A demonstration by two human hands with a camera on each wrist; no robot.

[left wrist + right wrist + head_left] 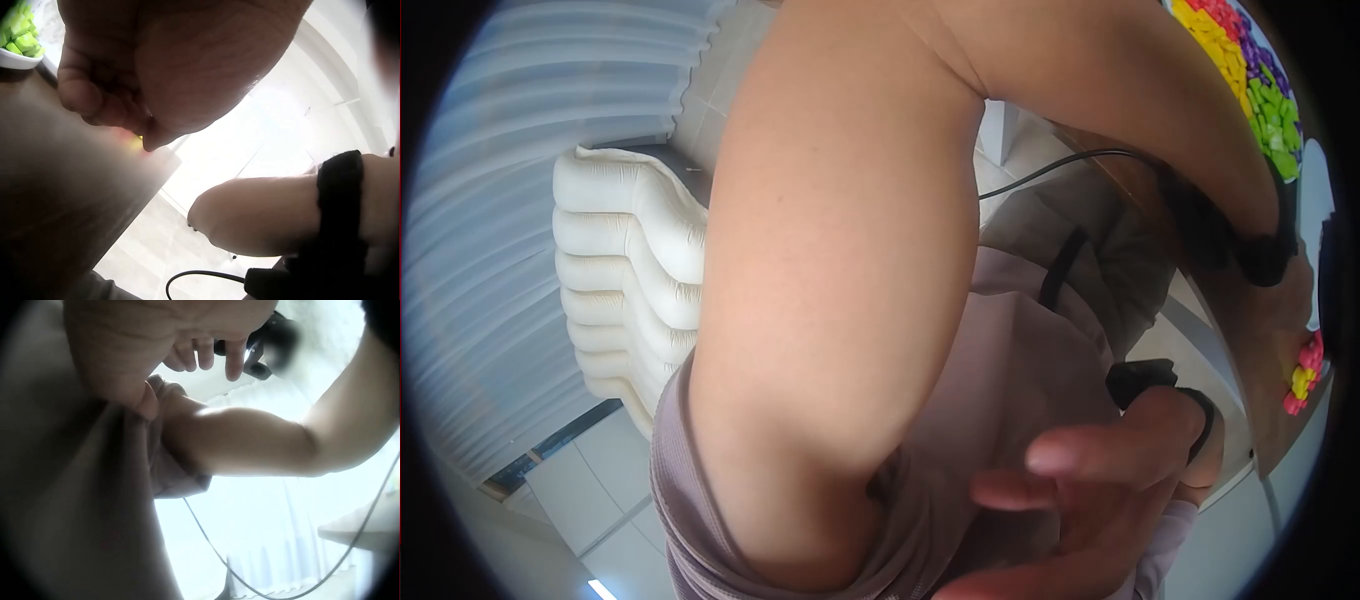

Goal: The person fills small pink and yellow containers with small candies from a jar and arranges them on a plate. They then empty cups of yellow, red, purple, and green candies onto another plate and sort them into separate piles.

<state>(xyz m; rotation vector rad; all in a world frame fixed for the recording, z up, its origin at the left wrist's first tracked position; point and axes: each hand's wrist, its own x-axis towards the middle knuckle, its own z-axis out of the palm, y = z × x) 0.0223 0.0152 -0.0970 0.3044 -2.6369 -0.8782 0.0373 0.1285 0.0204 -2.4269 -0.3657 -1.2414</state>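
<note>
At the right edge of the head view, my left hand [1296, 290] is over the brown table, beside a white object [1313, 215]. Small red and yellow pieces [1303, 378] lie just past it. In the left wrist view the left hand [187, 69] has loosely bent fingers, with a blurred red and yellow patch behind the fingertips; nothing shows in its grasp. My right hand [1100, 490] is raised in front of the shirt, fingers apart, holding nothing. In the right wrist view the right hand [162, 337] hangs above the shirt fabric, near a black device [272, 347].
Yellow, red, purple and green pieces [1230, 60] fill a white dish at the upper right. The left wrist view shows a white bowl [22, 61] of green pieces. A black cable [1080, 155] runs toward the left wrist. A white padded chair [625, 240] stands behind.
</note>
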